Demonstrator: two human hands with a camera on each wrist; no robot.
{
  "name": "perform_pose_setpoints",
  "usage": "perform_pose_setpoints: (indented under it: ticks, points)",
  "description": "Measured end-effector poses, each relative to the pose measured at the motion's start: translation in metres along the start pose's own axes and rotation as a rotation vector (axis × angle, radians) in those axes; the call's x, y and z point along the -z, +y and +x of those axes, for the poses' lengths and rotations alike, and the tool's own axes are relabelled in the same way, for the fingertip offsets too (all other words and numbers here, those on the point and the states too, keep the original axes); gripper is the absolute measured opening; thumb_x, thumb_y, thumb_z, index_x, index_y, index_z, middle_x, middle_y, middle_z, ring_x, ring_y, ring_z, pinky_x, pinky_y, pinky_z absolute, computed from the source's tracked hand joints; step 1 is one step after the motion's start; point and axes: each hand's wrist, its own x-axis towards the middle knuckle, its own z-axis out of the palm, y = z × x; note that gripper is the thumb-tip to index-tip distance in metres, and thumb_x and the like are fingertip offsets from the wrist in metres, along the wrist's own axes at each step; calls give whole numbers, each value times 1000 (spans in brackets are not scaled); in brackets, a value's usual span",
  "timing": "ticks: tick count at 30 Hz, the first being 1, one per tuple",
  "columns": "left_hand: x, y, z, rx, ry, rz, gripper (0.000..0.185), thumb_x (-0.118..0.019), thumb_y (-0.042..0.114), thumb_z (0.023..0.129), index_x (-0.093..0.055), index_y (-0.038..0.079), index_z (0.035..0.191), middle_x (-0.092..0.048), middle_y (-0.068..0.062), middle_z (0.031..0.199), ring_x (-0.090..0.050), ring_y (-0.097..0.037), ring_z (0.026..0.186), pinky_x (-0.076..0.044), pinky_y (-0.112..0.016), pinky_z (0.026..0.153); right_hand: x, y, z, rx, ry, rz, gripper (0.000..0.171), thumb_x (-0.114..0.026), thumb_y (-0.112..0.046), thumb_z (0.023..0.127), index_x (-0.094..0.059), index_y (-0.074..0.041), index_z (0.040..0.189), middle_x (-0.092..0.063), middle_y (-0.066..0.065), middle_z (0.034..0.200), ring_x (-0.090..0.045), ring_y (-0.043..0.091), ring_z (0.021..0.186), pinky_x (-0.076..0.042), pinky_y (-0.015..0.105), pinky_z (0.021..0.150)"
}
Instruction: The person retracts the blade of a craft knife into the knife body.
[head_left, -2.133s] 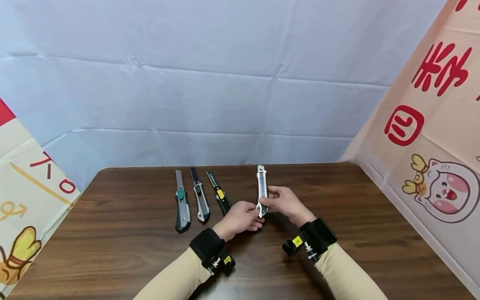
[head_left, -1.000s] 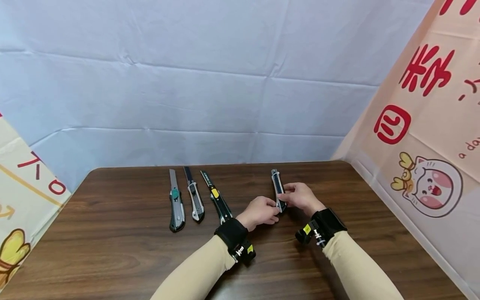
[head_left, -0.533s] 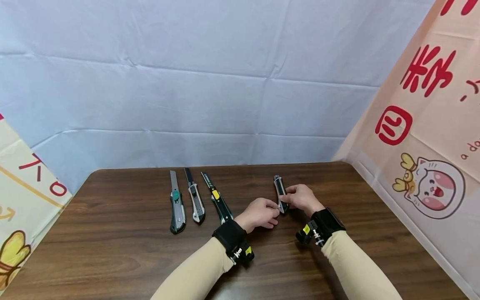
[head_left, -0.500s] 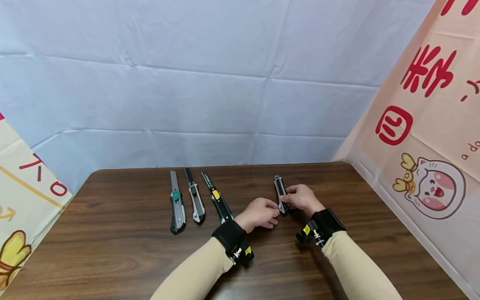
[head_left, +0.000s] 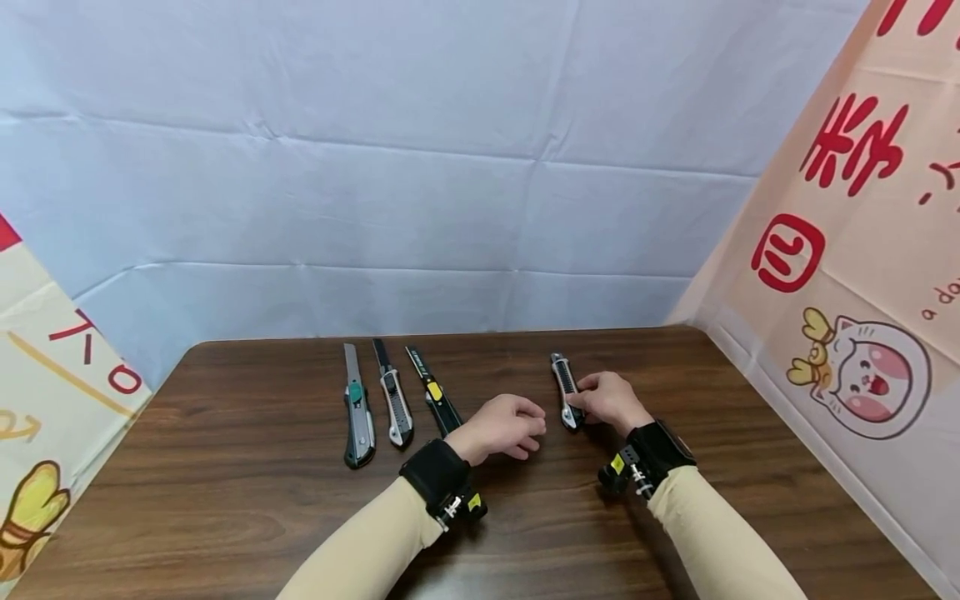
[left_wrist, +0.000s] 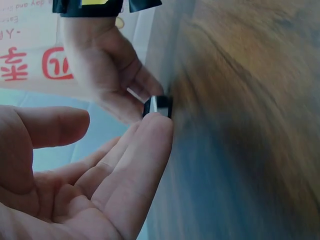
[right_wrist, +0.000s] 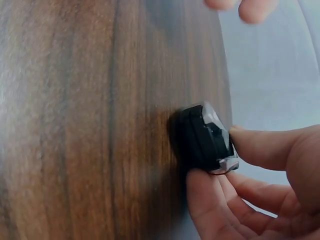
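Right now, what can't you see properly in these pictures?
Yellow-and-black knife: head view, near end hidden by the left hand.
Tiny white marks on its far end: head view, too small to read.
Gripped knife in the right hand: left wrist view, partly covered by the left fingers.
Left hand: right wrist view, mostly cut off by the top edge.

Creased pale-blue cloth hangs behind a brown wood-grain table.

Grip: right hand, snap-off utility knife | Passage: tabletop right of grip | Obstacles: left hand, near left; yellow-slider utility knife, farther left
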Motion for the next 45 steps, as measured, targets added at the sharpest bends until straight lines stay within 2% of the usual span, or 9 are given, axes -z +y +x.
perform_pose_setpoints:
  ticks: [6,10,15,21,25,29,37,40,45]
  points:
    - [19,-7,-14,-23,14,58,36,-58,16,98,-58,-2,129,-68,-15,114,-69,-28,95,-61,-35,77,5,0,1,6,70,-27,43,-61,-21,96,-55,2,131,-62,21,114,-64,23,87,-57,29,69]
    - [38,-13,-25,-43,31,94,36,-53,17,101,-56,-2,131,-68,-17,115,-69,-29,98,-61,-35,78,4,-8,0,53,87,-19,40,-58,-22,98,-55,1,131,-63,20,115,-63,23,86,-54,28,67]
    - [64,-17,-38,-48,80,122,36,-49,17,103,-54,-2,133,-67,-17,117,-69,-29,99,-60,-35,80,-7,-25,-4,113,43,12,39,-58,-19,98,-55,1,131,-63,19,114,-62,26,86,-52,30,68]
    - [88,-20,-53,-33,148,144,36,-50,19,102,-55,-1,132,-68,-18,116,-69,-28,98,-60,-36,81,-29,-47,-6,185,-37,17,38,-59,-19,97,-56,1,130,-63,19,115,-64,31,95,-55,31,72]
    - [100,-23,-63,-26,159,145,37,-50,18,102,-54,-2,133,-67,-20,117,-69,-31,100,-61,-36,81,-47,-61,-3,219,-61,2,35,-60,-17,96,-59,1,125,-65,16,109,-65,27,85,-54,27,67]
    - [108,-27,-71,-7,171,151,39,-49,20,103,-53,-3,134,-67,-21,118,-69,-31,99,-61,-35,80,-66,-75,0,239,-71,-40,31,-63,-18,94,-63,-1,119,-67,12,101,-61,19,72,-53,25,61]
    - [117,-34,-79,24,190,181,37,-49,23,103,-57,-1,130,-70,-16,111,-70,-26,95,-61,-36,78,-103,-102,8,239,-129,-117,32,-67,-23,93,-65,-5,119,-65,7,90,-60,16,64,-49,25,57]
    - [120,-36,-81,18,182,189,35,-49,22,103,-60,-2,126,-70,-15,108,-70,-23,92,-61,-36,78,-113,-110,9,244,-138,-146,35,-68,-26,92,-64,-5,119,-66,8,92,-60,17,65,-49,25,58]
    - [125,-38,-84,-2,161,179,34,-48,21,103,-60,-4,123,-70,-19,108,-70,-26,92,-62,-37,77,-125,-123,9,275,-128,-225,35,-70,-30,90,-65,-5,114,-67,9,98,-60,19,76,-50,31,68]
